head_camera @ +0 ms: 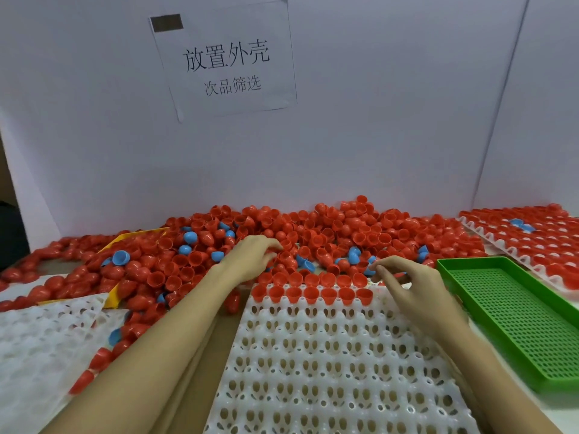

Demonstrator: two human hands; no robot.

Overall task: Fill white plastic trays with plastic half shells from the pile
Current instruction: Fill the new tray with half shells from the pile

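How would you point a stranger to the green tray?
Start at the white tray in the middle, partly filled with red shells. Look just to its right, beside the right hand. The green tray lies there: long, shallow, perforated, holding no shells, and the only green thing.

L hand fingertips buried in shell pile; green tray cut off.

Table: shell pile, white trays, green tray.
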